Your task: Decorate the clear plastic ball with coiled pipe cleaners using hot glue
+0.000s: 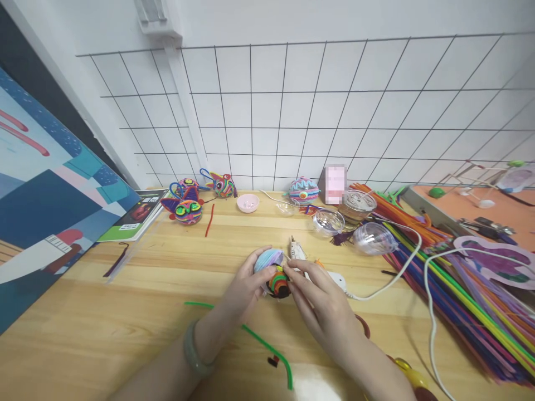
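My left hand (246, 287) is wrapped around a small ball covered in coiled pipe cleaners (271, 267), lilac and blue on top, orange, green and black below. My right hand (320, 303) pinches at the ball's right side with thumb and forefinger pressed to it. Just behind the ball lies a white glue gun (297, 250) whose white cord (401, 273) runs off to the right. A green pipe cleaner (267, 348) lies on the wooden table (125, 312) under my forearms.
A big heap of coloured pipe cleaners (463, 289) fills the right side. Clear plastic half-shells (328, 221) and a pink bowl (248, 203) stand further back. Finished colourful fish figures (186, 206) sit at the back left. A painted board (45, 206) leans at the left.
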`<control>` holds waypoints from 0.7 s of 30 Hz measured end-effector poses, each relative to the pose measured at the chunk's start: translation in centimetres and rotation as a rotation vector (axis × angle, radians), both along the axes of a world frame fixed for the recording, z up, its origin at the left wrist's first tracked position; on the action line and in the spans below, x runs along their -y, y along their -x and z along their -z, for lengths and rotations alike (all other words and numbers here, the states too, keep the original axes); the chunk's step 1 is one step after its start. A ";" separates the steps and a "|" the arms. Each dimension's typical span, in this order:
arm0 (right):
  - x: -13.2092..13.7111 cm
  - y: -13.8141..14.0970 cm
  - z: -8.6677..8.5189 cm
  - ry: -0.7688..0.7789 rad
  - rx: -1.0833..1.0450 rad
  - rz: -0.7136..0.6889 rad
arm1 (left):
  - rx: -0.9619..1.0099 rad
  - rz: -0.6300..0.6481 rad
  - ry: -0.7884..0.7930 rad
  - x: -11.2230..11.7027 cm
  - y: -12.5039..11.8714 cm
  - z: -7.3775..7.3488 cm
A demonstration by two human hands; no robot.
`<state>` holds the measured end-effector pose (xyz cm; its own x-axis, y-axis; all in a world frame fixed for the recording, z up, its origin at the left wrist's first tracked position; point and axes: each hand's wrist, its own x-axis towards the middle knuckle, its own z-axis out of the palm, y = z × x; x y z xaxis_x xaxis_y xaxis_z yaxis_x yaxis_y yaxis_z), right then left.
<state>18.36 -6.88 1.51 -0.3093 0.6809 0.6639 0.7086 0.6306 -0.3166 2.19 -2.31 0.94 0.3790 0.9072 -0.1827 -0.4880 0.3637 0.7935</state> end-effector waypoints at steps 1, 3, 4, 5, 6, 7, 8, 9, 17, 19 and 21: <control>0.0 0.0 0.1 -0.003 0.000 -0.003 | 0.000 -0.003 -0.001 0.0 0.0 0.0; 0.0 0.0 0.3 -0.006 -0.001 -0.010 | 0.005 -0.006 -0.006 0.0 0.0 0.0; 0.0 0.0 0.3 -0.003 -0.004 -0.012 | 0.007 -0.005 -0.007 0.0 0.0 0.0; 0.0 0.1 0.4 0.003 -0.007 -0.013 | 0.010 -0.004 -0.007 0.0 0.0 0.0; 0.0 0.1 0.4 0.013 -0.012 -0.013 | 0.013 -0.003 -0.006 0.0 0.0 0.0; 0.1 0.2 0.4 0.023 -0.018 -0.013 | 0.016 -0.001 -0.003 0.1 0.0 0.0; 0.1 0.3 0.4 0.033 -0.029 -0.013 | 0.017 -0.001 0.001 0.1 -0.1 0.0; 0.2 0.4 0.3 0.047 -0.044 -0.014 | 0.018 -0.002 0.004 0.1 -0.1 0.0; -1.3 -3.1 -0.1 0.232 -0.085 0.128 | 0.003 -0.015 0.054 -0.4 0.3 -0.1; -1.8 -4.8 0.3 0.316 0.156 0.305 | 0.003 -0.009 0.056 -0.6 0.6 -0.2; -2.1 -5.9 1.1 0.379 0.330 0.400 | 0.013 -0.009 0.047 -0.8 0.8 -0.3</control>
